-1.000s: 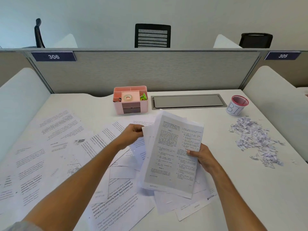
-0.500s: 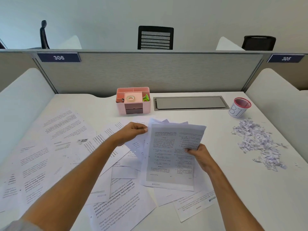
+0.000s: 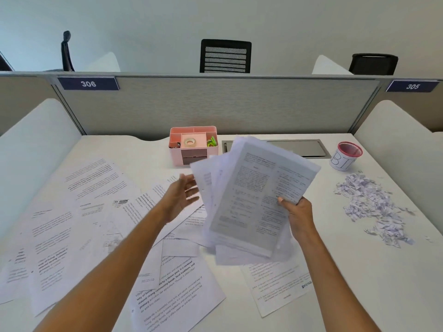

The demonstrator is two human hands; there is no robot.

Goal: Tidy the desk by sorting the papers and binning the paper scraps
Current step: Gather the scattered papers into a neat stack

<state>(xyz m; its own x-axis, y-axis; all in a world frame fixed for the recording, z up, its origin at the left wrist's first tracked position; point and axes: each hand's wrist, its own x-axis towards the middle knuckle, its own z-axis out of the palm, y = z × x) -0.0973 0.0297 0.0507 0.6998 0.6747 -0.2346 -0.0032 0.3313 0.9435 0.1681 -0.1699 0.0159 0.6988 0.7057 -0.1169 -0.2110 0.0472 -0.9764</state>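
Observation:
My right hand (image 3: 298, 213) grips a fanned bundle of printed sheets (image 3: 254, 200) by its right edge and holds it tilted above the desk's middle. Just left of the bundle, my left hand (image 3: 181, 198) hovers with its fingers spread, off the paper. Loose printed papers (image 3: 79, 212) lie scattered over the left and front of the white desk (image 3: 359, 271). A heap of paper scraps (image 3: 371, 207) lies at the right. Behind the heap stands a small cup marked BIN (image 3: 345, 155) with a red mesh rim.
A pink desk organiser (image 3: 194, 146) with a tape roll and green clips stands at the back centre, beside a grey cable hatch (image 3: 309, 147). Grey partitions with plates 306 and 305 and white side dividers close the desk in. Black chairs stand beyond.
My left hand has let go of the bundle's left edge and opened beside it. My right hand has lifted the bundle and tilted it to the right, fanning the sheets.

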